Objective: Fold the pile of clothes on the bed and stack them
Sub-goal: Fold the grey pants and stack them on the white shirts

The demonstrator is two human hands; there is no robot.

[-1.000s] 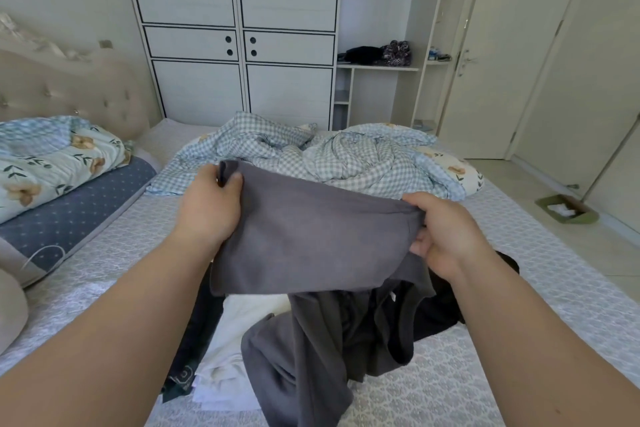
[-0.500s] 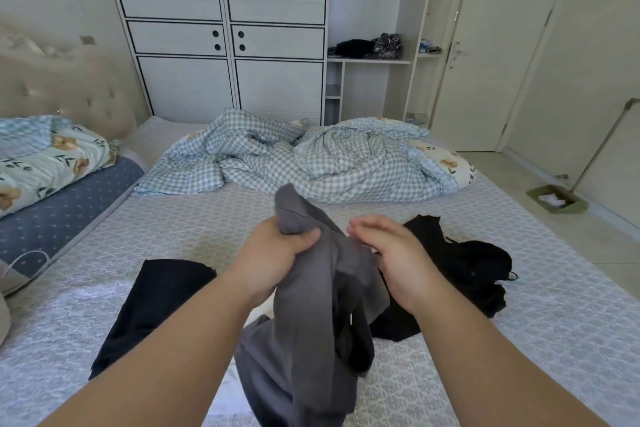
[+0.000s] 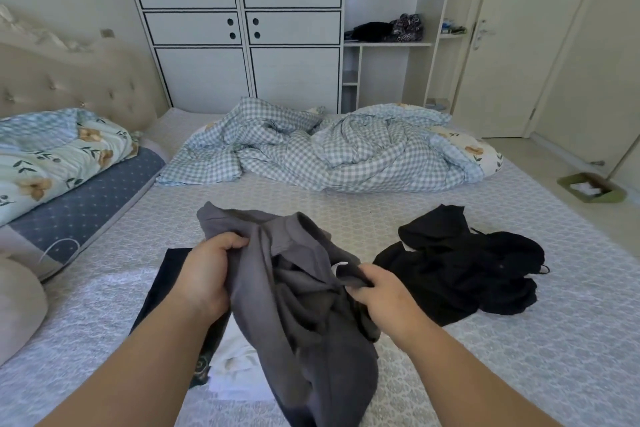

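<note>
Fingers of both hands curl into the grey garment [image 3: 298, 291], bunched at centre.
Left hand [image 3: 204, 274] grips at 9 o'clock, right hand [image 3: 381, 295] pinches at 3; soft, light, floppy, so probably best held by a seam edge.

Bed [image 3: 346, 218], black clothes [image 3: 464, 263], checked duvet [image 3: 329, 152]

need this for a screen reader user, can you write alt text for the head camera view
Both hands hold up a crumpled grey garment over a bed: the left hand grips its upper edge, the right hand pinches a fold. A heap of black clothes lies to the right, a dark garment and white garment lie beneath, and a rumpled checked duvet lies farther back.
</note>
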